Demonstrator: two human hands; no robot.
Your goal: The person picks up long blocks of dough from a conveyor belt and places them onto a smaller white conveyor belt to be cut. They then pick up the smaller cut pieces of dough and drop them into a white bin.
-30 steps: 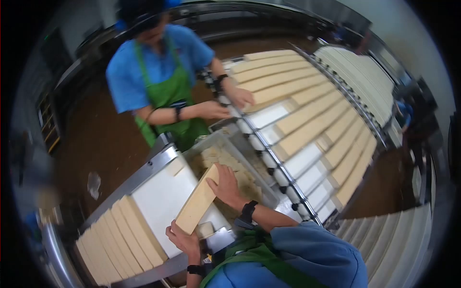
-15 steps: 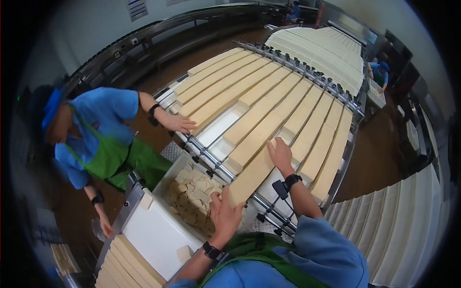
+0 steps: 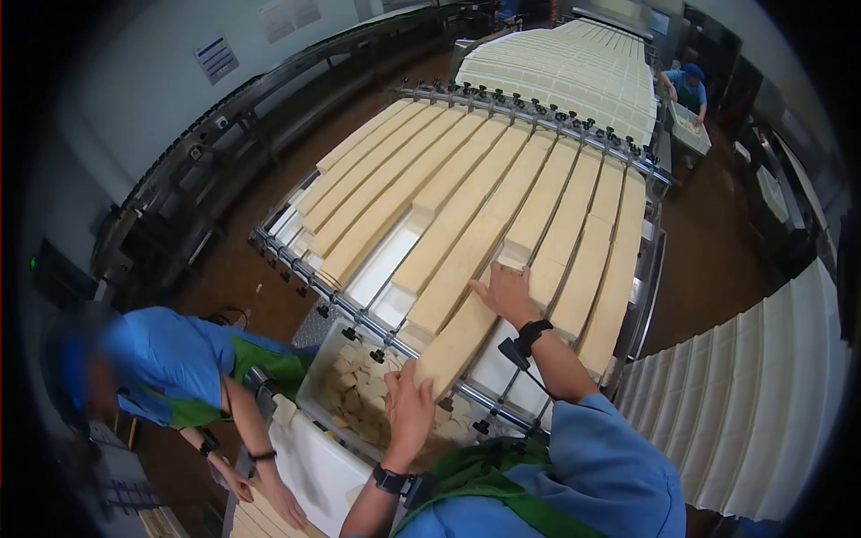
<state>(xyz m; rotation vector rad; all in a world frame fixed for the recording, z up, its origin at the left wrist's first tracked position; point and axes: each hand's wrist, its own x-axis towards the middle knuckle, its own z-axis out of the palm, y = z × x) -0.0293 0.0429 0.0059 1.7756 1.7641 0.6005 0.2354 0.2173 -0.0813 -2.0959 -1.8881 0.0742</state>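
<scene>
A long pale-yellow block, like a slab of stacked dough, lies lengthwise in a lane of the slatted table, its near end over the front rail. My left hand is closed around that near end, fingers at its left and thumb towards the right. Across the block's farther part lies my right hand, gripping it with the thumb on the left. Just beyond my right fingertips is the end of another pale block. The underside of the held block is hidden.
Several long blocks lie in parallel lanes. A bin of pale scraps stands below the front metal rail. At left, a co-worker bends over more blocks. Pleated white sheeting is at right; another person works farther back.
My view has shifted. Both my hands stay on the block, which sits slightly farther left. The co-worker has moved a hand off the table's blocks and bends over those at lower left.
</scene>
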